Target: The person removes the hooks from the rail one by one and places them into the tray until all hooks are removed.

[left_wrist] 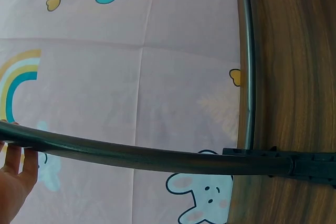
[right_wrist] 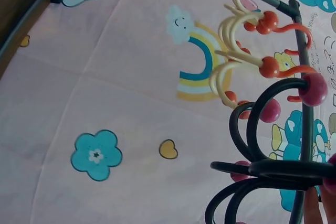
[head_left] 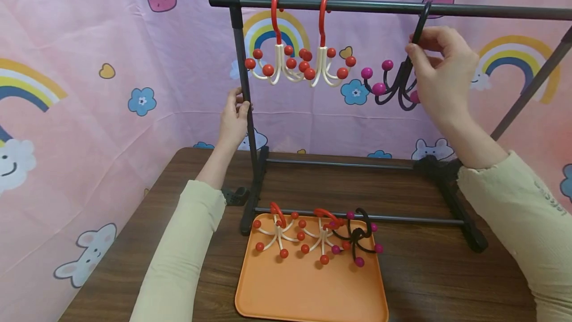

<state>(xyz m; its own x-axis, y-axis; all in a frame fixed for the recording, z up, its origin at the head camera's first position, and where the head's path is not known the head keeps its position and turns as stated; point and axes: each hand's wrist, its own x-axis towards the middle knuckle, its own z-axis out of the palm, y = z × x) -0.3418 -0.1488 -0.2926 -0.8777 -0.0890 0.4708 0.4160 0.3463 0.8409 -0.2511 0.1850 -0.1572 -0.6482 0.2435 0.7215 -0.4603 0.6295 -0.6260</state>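
Note:
My right hand [head_left: 447, 71] pinches the stem of a black multi-arm hook with magenta balls [head_left: 395, 83], its curved top over the rack's upper bar [head_left: 375, 6]. In the right wrist view, the black hook's arms [right_wrist: 257, 129] fill the lower right, with fingertips [right_wrist: 313, 208] at the edge. My left hand [head_left: 236, 119] holds the rack's left post [head_left: 245, 73], thumb in front and fingers behind; the left wrist view shows its fingers [left_wrist: 29, 166] against the post. Two cream hooks with red balls hang left of the black one, a left hook [head_left: 279, 58] and a right hook [head_left: 322, 58].
On the wooden table [head_left: 210, 247], an orange tray [head_left: 308, 292] lies in front of the rack. Along its far edge lie two cream-and-red hooks [head_left: 278, 235] and a black-and-magenta hook [head_left: 357, 235]. The rack's low crossbar [head_left: 411, 219] runs just behind; a printed cloth [head_left: 111, 24] hangs around.

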